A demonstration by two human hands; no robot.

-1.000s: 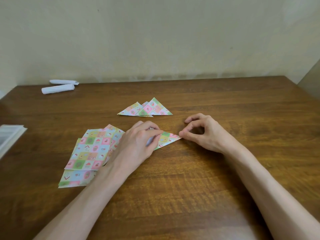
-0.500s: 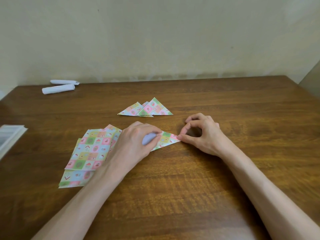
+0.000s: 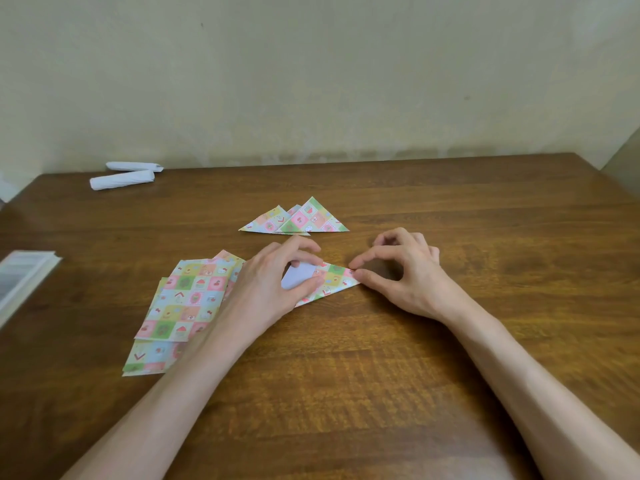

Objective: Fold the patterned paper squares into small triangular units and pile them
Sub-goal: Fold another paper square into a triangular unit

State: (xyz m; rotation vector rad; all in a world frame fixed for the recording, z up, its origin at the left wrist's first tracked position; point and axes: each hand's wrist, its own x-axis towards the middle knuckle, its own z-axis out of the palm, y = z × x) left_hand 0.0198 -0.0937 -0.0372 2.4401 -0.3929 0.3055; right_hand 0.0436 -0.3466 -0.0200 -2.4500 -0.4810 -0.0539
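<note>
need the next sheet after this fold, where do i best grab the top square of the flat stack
The top square lies flat on fanned sheets, so lift a corner and pinch it. Its far left corner seems to jut past the sheets beneath; come from the left, since the left hand, holding the half-folded paper, and its forearm cover the right side.

Soft, even indoor light, faint shadow beneath the right hand (image 3: 415, 282), mild sheen on the wooden surface (image 3: 346, 403), wide-angle bowing at the edges, slight overall softness.

Left hand (image 3: 266, 289), right hand (image 3: 405, 275) pinch paper square (image 3: 334, 280) on table (image 3: 381, 375); folded triangles (image 3: 304, 220) beyond.
</note>
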